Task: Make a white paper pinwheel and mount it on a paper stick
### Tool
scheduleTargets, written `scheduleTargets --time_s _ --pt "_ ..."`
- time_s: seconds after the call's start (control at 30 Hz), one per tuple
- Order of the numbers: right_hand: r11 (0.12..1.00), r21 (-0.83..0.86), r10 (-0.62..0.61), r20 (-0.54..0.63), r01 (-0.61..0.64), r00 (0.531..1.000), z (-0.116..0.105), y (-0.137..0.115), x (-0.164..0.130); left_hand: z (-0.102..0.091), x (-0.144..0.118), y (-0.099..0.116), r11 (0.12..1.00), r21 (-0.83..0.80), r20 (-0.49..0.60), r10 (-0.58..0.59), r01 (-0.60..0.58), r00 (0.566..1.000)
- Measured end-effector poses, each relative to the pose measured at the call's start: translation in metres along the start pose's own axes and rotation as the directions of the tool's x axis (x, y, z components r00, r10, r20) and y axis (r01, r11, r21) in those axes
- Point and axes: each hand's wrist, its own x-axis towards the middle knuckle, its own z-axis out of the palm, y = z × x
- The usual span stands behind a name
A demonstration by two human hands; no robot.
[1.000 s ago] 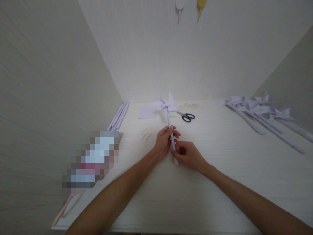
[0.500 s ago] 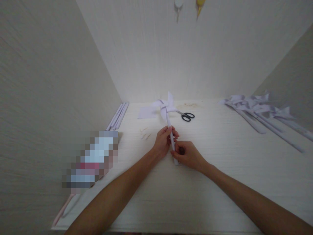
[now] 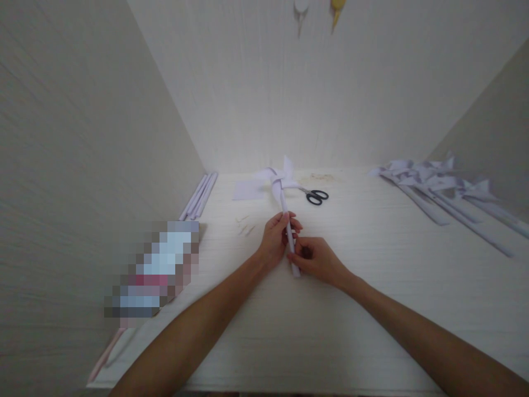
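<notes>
A white paper pinwheel (image 3: 278, 178) on a rolled paper stick is held over the middle of the table, its blades pointing away from me. My left hand (image 3: 276, 236) is closed around the stick at mid-length, thumb on top. Lower down, close to the stick's near end, my right hand (image 3: 316, 259) pinches it between thumb and fingers. Just right of the blades lie scissors (image 3: 316, 197) with black handles. Left of the blades, a flat piece of white paper (image 3: 247, 190) rests on the table.
Several finished-looking pinwheels (image 3: 438, 182) lie heaped at the right. Rolled paper sticks (image 3: 200, 196) are stacked at the left wall, behind a blurred-out object (image 3: 165, 264). Small thin sticks (image 3: 247, 227) lie on the table (image 3: 264, 342). White and yellow hooks (image 3: 338, 8) hang on the back wall.
Almost nothing differs. Both hands keep the same grip, and the pinwheel stays in place with only a tiny shift.
</notes>
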Motion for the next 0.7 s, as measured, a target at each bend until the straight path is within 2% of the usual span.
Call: scheduleTargets --time_s 0.2,0.47,0.7 --pt "0.999 0.028 0.018 0.08 -0.021 0.997 -0.0025 0.0001 0.0002 -0.0004 0.0006 0.0005 0.999 -0.01 -0.036 0.043 -0.043 0.998" --pt "0.997 -0.07 -0.042 0.007 0.043 0.999 -0.0031 0.0021 0.0015 -0.0003 -0.0002 0.0014 0.999 0.017 -0.019 0.045 -0.044 0.999" --pt "0.997 -0.074 -0.01 0.006 0.01 1.0 -0.0009 0.0026 0.0014 -0.0004 0.0001 0.0006 0.999 0.02 0.008 0.045 -0.045 0.999"
